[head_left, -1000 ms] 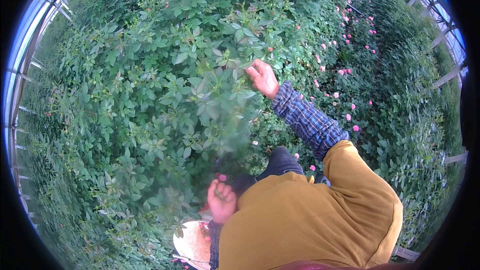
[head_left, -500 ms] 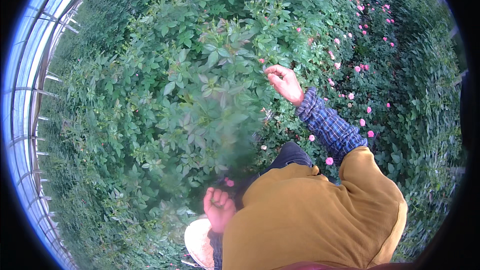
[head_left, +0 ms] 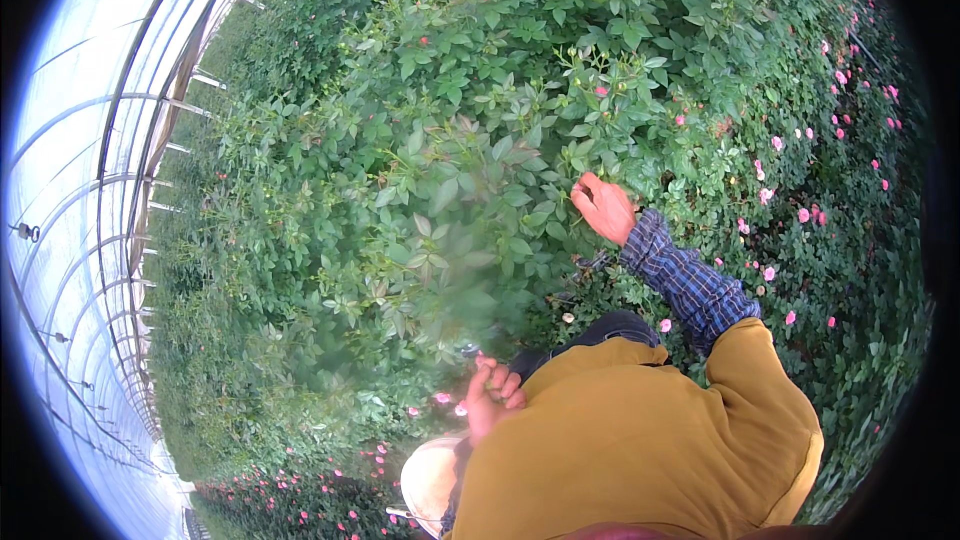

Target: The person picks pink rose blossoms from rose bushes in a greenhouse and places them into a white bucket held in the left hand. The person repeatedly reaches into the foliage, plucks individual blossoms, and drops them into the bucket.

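Observation:
My right hand [head_left: 603, 208], in a blue plaid sleeve, reaches into the leafy rose bush [head_left: 510, 170], fingers curled among stems below some green buds; what they grip is too small to make out. Low in the middle, my left hand [head_left: 492, 392] is closed near my body, with a small grey shape at its fingertips that I cannot identify. A white round container [head_left: 425, 470] hangs or rests just below that hand, partly hidden by my mustard top. A blurred patch of foliage veils the area above the left hand.
Dense rose rows surround me. Pink roses [head_left: 804, 215] dot the darker foliage at right, and more flowers [head_left: 285, 483] show at lower left. The arched plastic greenhouse covering [head_left: 70, 140], with its metal ribs, curves along the left side.
The view has swung so more greenhouse covering shows at left. My right hand sits lower and further right in the picture; my left hand has also shifted right, fingers still curled.

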### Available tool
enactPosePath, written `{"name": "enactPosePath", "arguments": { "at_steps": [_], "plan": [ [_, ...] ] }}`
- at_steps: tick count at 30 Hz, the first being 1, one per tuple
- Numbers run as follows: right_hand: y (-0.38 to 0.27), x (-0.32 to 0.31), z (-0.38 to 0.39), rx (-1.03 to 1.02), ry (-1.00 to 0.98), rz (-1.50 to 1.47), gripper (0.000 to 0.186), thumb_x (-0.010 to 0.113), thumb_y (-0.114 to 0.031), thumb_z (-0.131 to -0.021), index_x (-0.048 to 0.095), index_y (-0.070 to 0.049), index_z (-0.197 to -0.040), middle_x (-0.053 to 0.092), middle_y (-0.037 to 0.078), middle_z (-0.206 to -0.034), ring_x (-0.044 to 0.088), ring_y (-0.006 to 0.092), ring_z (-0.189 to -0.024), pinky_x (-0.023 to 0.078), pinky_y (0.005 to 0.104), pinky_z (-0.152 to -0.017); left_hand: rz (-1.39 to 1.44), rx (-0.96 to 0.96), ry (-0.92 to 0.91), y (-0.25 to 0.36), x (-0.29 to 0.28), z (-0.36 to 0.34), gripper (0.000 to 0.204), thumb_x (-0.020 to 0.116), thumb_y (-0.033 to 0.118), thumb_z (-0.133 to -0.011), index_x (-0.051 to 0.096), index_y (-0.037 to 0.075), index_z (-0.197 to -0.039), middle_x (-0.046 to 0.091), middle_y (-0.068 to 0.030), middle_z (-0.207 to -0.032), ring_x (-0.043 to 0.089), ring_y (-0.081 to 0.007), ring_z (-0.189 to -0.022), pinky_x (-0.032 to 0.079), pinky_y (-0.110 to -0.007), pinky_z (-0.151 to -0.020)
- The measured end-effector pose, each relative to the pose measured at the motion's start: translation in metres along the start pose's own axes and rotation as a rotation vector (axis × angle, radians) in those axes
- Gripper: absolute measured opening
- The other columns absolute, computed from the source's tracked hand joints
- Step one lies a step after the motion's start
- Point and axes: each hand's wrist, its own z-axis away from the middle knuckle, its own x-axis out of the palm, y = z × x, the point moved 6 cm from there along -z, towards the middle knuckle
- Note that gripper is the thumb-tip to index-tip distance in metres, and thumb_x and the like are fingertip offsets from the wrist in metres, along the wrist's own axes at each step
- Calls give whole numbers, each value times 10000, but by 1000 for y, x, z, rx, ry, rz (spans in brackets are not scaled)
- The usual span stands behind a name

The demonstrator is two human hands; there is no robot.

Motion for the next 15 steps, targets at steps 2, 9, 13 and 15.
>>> {"name": "enactPosePath", "arguments": {
  "at_steps": [2,9,13,15],
  "plan": [
    [22,23,15,533,-274,-622,234,469,-292,-900,505,-63,-866,577,134,-639,491,243,-425,366,348,-379,6,-23,32,-6,3,-1,77,581,191,-860,516,155,-879,361,77,-658,317,-58,-532,207,-197,-406],
    [-54,-1,28,527,-722,-1500,255,418,-178,-874,474,-37,-1079,593,145,-782,424,116,-398,295,227,-333,95,27,62,-15,-1,0,139,598,177,-828,483,165,-905,357,46,-672,344,-91,-585,262,-219,-453],
    [-98,-4,-23,173,-718,-1173,209,485,-150,-870,558,3,-993,594,77,-781,449,80,-467,291,215,-356,144,79,54,-16,-5,4,139,596,174,-824,483,165,-904,357,48,-669,341,-88,-585,257,-218,-452],
    [-117,2,-44,109,-588,-1159,185,519,-166,-900,583,-8,-973,560,16,-663,449,59,-492,331,224,-402,191,86,59,-17,-8,8,140,596,168,-822,483,163,-904,357,49,-667,343,-88,-587,255,-217,-452]
  ]
}}
